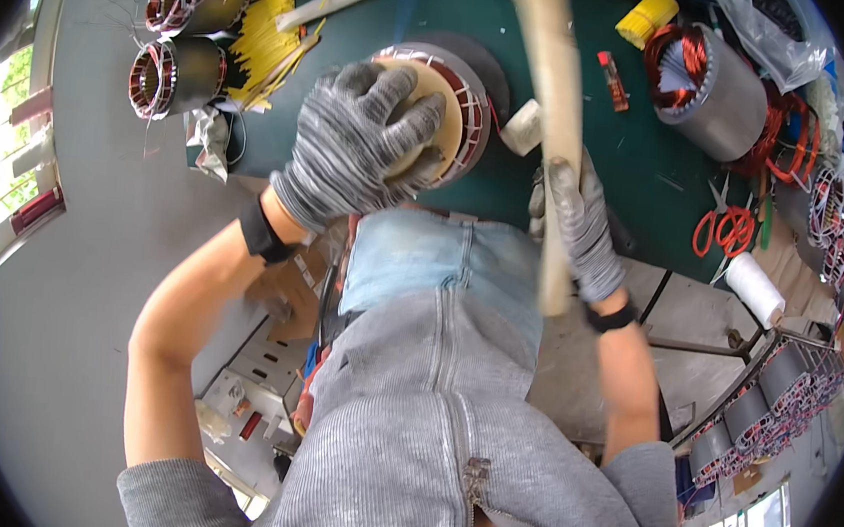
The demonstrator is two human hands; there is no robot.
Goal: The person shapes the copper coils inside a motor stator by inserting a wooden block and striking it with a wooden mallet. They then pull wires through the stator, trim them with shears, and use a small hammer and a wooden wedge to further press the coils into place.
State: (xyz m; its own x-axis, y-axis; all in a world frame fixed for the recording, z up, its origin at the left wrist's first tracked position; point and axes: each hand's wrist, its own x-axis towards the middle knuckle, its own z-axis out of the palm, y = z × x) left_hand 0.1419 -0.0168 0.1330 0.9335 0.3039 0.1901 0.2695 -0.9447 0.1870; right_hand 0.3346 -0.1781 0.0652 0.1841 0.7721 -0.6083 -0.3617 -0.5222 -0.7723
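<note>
My left hand, in a grey knitted glove, curls its fingers over a round pale wooden block. That block sits in the top of a motor stator, whose ring of white-laced red windings shows around it. My right hand, gloved the same way, grips a long pale wooden stick. The stick stands up beside the stator, its far end blurred by motion. A small whitish block lies between stator and stick. What lies beneath the left palm is hidden.
Other stators stand at the left beside yellow strips. On the right of the green table are a stator with copper coils, a red lighter, orange-handled scissors and a white thread spool.
</note>
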